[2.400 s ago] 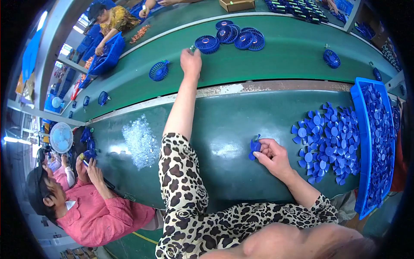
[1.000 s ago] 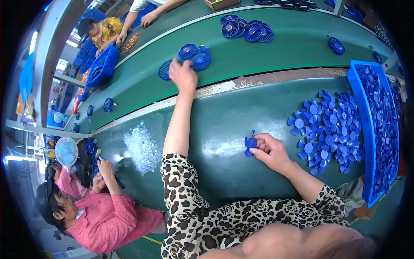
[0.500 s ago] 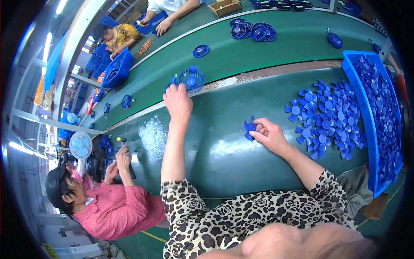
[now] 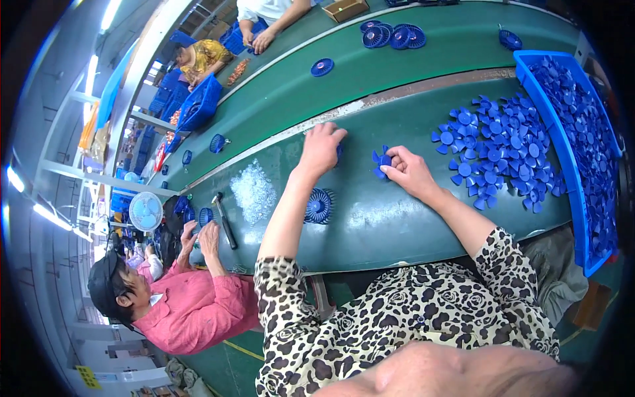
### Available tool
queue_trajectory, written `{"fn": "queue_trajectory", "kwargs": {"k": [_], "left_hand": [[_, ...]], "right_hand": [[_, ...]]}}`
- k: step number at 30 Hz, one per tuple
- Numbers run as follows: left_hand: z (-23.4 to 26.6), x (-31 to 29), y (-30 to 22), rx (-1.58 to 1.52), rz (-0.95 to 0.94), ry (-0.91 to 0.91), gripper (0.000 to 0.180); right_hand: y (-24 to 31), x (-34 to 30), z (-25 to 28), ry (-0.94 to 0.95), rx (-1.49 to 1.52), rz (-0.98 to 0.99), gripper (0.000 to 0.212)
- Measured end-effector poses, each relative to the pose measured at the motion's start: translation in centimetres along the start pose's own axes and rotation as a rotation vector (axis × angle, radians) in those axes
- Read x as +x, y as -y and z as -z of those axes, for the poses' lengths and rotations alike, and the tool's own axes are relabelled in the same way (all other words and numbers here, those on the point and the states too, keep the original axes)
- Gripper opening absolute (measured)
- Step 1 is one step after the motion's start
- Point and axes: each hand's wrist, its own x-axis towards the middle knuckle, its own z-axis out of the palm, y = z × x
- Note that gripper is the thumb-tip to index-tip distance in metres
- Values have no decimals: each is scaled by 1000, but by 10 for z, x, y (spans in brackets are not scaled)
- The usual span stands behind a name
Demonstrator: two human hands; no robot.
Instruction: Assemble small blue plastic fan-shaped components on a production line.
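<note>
One dark green worktable (image 4: 370,225) beside a green conveyor belt (image 4: 278,109) in a lit workshop, with scattered blue fan blades (image 4: 496,155) at right. Covers a partly hidden blue part (image 4: 340,153) near the far edge with the left hand (image 4: 320,149), palm down, grip impossible to tell. Pinches a blue propeller (image 4: 380,161) over the table's middle between thumb and bent fingers of the right hand (image 4: 409,171), blades toward far and left, long axis unclear.
</note>
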Motion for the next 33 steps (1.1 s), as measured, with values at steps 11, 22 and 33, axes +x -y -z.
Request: {"fn": "queue_trajectory", "kwargs": {"k": [11,22,33], "left_hand": [[27,7,-19,-884,666,-407,16],[-38,-53,-81,-1967,864,-283,28],[-18,-54,-100,-2117,760,-359,36]], "right_hand": [[-2,4,5,-190,85,-9,30],[31,14,14,-300,118,6,30],[79,-3,-12,139,-867,412,32]]}}
